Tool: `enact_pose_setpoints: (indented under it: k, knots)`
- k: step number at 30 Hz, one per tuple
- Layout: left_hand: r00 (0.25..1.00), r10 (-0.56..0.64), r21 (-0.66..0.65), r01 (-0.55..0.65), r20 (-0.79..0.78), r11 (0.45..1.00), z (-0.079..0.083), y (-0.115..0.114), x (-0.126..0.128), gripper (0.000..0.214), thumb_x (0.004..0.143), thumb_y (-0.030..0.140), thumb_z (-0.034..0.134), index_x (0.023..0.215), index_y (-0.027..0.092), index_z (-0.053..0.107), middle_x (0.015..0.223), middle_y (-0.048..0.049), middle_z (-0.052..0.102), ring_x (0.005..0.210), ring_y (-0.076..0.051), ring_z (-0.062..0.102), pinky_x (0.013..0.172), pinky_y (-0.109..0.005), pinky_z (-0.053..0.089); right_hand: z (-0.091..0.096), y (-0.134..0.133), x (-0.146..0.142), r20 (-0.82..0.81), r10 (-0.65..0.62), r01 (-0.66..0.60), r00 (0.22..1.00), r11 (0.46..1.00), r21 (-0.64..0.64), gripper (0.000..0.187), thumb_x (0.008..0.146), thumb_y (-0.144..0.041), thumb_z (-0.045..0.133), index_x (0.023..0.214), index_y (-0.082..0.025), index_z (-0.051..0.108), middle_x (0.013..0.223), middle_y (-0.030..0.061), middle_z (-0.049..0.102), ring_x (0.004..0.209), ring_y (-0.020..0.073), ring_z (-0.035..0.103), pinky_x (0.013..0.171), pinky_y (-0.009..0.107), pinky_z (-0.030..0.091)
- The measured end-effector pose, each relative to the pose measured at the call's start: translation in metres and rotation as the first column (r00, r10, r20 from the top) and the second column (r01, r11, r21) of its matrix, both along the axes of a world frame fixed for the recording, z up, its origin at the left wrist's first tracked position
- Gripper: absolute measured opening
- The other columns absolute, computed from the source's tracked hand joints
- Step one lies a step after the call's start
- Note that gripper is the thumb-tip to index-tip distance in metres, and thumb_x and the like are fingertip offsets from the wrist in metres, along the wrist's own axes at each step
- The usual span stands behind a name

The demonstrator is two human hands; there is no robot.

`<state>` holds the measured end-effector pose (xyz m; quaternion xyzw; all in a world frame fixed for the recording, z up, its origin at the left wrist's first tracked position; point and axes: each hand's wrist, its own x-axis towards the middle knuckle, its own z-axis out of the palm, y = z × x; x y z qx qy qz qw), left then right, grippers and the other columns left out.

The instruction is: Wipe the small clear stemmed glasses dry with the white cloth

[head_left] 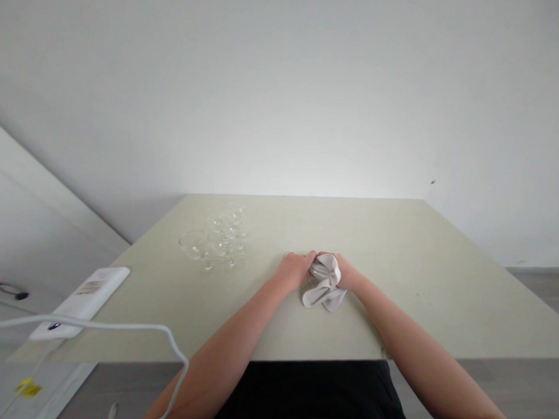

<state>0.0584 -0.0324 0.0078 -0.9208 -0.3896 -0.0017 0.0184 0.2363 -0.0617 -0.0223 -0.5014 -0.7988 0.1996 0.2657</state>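
Near the front middle of the table, my right hand [345, 271] is closed around a crumpled pale cloth [326, 279], whose loose folds hang towards me. My left hand [295, 271] meets it from the other side, fingers curled round a clear glass [310, 277]. Most of that glass is hidden by the cloth and my fingers, so its full shape cannot be made out. Further left, several clear stemmed glasses [220, 239] stand close together on the table.
The pale table [380, 232] reaches back to a white wall [312, 100]. On its left edge lies a white power bank or power strip [88, 300]. A white cable [130, 328] loops across the lower left, close to my left forearm. White cabinetry [24, 223] stands at left.
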Motion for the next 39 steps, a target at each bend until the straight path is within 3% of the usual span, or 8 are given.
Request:
enact_pose_setpoints:
  k: [20, 39]
  knots:
    - [1.000, 0.000, -0.049, 0.002, 0.028, 0.999, 0.0010, -0.0002, -0.0004, 0.029, 0.089, 0.022, 0.048, 0.118, 0.022, 0.049, 0.095, -0.0087, 0.071, 0.091, -0.024, 0.067, 0.081, -0.034, 0.046, -0.0012, 0.0002, 0.0005, -0.005, 0.008, -0.008, 1.000, 1.000, 0.001, 0.023, 0.069, -0.024, 0.062, 0.091, -0.018, 0.060, 0.084, 0.0049, 0.070, 0.075, 0.0198, 0.065, 0.071, 0.027, 0.048]
    - [1.000, 0.003, -0.014, -0.003, 0.006, 1.000, 0.0031, -0.0016, -0.0003, 0.028, 0.090, 0.024, 0.046, 0.117, 0.023, 0.048, 0.095, -0.0073, 0.071, 0.089, -0.023, 0.067, 0.077, -0.032, 0.047, 0.0013, -0.0008, 0.0000, 0.011, -0.001, 0.001, 1.000, 1.000, -0.011, 0.021, 0.069, -0.023, 0.063, 0.090, -0.019, 0.059, 0.083, 0.0043, 0.070, 0.075, 0.0197, 0.065, 0.070, 0.027, 0.048]
